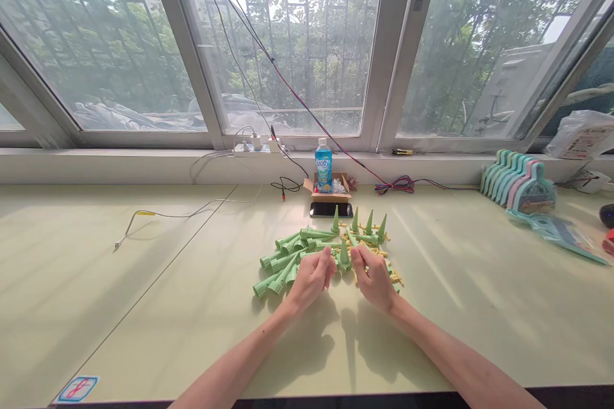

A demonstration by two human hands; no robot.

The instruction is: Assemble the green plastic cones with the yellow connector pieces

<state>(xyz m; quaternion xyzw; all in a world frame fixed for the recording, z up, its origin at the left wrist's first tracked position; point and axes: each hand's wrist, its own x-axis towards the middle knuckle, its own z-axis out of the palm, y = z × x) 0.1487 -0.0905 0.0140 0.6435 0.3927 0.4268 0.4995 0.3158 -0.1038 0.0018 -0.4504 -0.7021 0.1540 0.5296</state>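
Observation:
My left hand (314, 275) is closed above the front of a pile of green plastic spikes, its fingers curled inward; what they hold, if anything, is hidden. Opposite it, my right hand (374, 276) is closed in a pinch, and a slender green spike (352, 238) slants up from its fingertips. Between the hands one cone-shaped spike (344, 255) points upward. Several hollow green spikes (271, 263) lie to the left, their round ends towards me. Behind, more green cones (369, 223) stand upright. Small yellow plastic pieces (396, 278) lie beside and partly under my right hand.
Behind the pile lie a black phone (330, 210) and a small cardboard box (330, 197) with a blue bottle (323, 166). Cables (396, 185) run along the window side. Pastel plastic boards (520, 182) and a light-blue packet (556, 235) sit at the right.

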